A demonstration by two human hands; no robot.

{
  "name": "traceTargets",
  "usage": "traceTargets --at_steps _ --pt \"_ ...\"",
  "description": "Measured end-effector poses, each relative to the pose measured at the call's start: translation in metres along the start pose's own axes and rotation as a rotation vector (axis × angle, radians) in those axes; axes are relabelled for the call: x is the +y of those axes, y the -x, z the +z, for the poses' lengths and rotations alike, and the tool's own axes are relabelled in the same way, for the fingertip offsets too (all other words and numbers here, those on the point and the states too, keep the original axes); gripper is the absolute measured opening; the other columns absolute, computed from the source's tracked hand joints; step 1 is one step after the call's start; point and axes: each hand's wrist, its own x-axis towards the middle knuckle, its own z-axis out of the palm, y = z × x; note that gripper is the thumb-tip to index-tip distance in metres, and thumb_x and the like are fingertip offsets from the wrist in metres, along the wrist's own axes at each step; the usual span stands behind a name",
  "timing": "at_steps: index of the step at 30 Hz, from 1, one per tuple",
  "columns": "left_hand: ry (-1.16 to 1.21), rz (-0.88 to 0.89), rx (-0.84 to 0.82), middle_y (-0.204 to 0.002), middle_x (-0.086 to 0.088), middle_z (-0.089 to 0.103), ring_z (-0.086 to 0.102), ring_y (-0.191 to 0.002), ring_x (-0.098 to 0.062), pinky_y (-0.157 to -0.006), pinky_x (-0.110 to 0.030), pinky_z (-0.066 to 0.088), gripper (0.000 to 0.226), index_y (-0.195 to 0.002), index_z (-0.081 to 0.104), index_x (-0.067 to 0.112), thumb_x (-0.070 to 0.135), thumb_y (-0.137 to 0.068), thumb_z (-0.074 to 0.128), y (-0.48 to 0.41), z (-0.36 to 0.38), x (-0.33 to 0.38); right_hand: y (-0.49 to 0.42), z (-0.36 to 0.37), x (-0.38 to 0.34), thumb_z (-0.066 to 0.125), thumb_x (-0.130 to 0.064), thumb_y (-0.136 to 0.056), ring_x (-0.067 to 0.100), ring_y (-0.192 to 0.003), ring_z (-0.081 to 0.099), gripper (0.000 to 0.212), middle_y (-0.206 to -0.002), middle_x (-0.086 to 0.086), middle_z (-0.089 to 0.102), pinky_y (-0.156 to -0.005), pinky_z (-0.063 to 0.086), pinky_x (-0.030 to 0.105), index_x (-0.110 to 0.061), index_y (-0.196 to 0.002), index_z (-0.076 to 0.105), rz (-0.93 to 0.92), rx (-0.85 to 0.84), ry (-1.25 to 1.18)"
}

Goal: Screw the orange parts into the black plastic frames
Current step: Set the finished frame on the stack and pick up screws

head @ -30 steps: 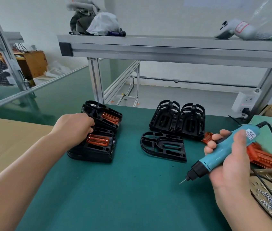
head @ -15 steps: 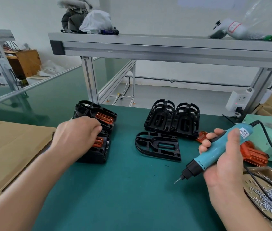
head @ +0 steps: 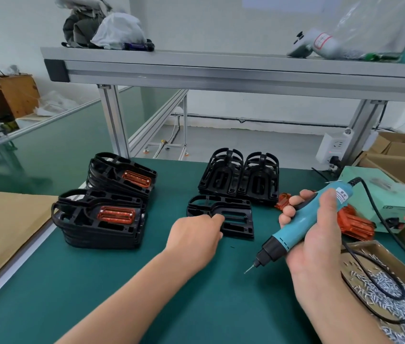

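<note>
Workpiece: empty black frame point(head: 236, 220) lying flat on the green mat point(head: 122, 294), centre of the picture. Left hand point(head: 194, 240) is at its near-left edge, fingers curled onto the rim and gripping it; thumb not visible.

Right hand point(head: 318, 242), right of centre, is wrapped round a blue electric screwdriver point(head: 296, 232). The bit points down and left and hangs clear of the mat, just right of the frame. Its black cord loops over a tray of screws point(head: 380, 281) at lower right.

Two stacks of fitted frames stand left of centre, near stack point(head: 84, 227) and far stack point(head: 112, 170), touching. An orange part point(head: 116, 215) is seated in the top frame of each. Upright empty frames point(head: 240, 177), two side by side, stand just behind the flat one. Loose orange parts point(head: 355, 225) lie behind the right hand, beside a pale green control box point(head: 380, 199) with a red lamp lit. Cardboard sheet point(head: 2, 232) lies at the left edge.
</note>
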Motion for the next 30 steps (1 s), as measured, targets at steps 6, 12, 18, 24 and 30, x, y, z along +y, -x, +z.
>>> traceTargets --at_steps 6,12,18,24,30 --pt "-0.077 0.036 0.021 -0.099 0.005 0.066 0.068 -0.085 -0.025 -0.062 -0.035 0.049 0.024 -0.124 0.057 0.028 0.039 -0.108 0.042 0.005 0.005 0.002 -0.001 0.001 -0.001 0.060 -0.052 -0.104 0.016 -0.062 0.058 0.039 -0.084 0.003 0.063 -0.055 0.052 0.025 -0.013 -0.108 0.060 -0.001 0.005 -0.023" --pt "-0.030 0.154 -0.055 -0.101 0.006 0.063 0.067 -0.093 -0.025 -0.070 -0.036 0.052 0.026 -0.123 0.057 0.032 0.044 -0.107 0.041 0.029 -0.010 0.014 -0.003 0.001 -0.007 0.061 -0.055 -0.099 0.016 -0.061 0.056 0.043 -0.082 0.004 0.062 -0.053 0.050 0.025 -0.013 -0.107 0.060 -0.015 0.016 -0.057" --pt "-0.028 0.307 -0.183 -0.101 0.004 0.063 0.064 -0.095 -0.027 -0.072 -0.038 0.049 0.031 -0.114 0.057 0.031 0.053 -0.100 0.041 0.056 -0.033 0.033 -0.007 -0.001 -0.012 0.065 -0.058 -0.094 0.015 -0.061 0.058 0.046 -0.083 0.004 0.063 -0.054 0.051 0.025 -0.014 -0.104 0.061 -0.011 0.032 -0.110" --pt "0.134 0.343 -0.177 -0.107 0.008 0.066 0.062 -0.098 -0.019 -0.081 -0.037 0.052 0.054 -0.125 0.058 0.035 0.072 -0.090 0.040 0.062 -0.049 0.039 -0.009 -0.003 -0.011 0.064 -0.058 -0.096 0.015 -0.062 0.058 0.047 -0.084 0.004 0.064 -0.054 0.052 0.025 -0.012 -0.107 0.061 -0.021 0.038 -0.126" --pt "0.452 0.158 -0.101 -0.085 0.023 0.066 0.060 -0.079 -0.001 -0.066 -0.023 0.048 0.026 -0.098 0.061 0.037 0.058 -0.098 0.045 0.044 -0.058 0.022 -0.005 0.001 -0.022 0.061 -0.057 -0.101 0.015 -0.064 0.059 0.044 -0.086 0.004 0.065 -0.057 0.051 0.024 -0.014 -0.107 0.061 -0.049 0.079 -0.164"
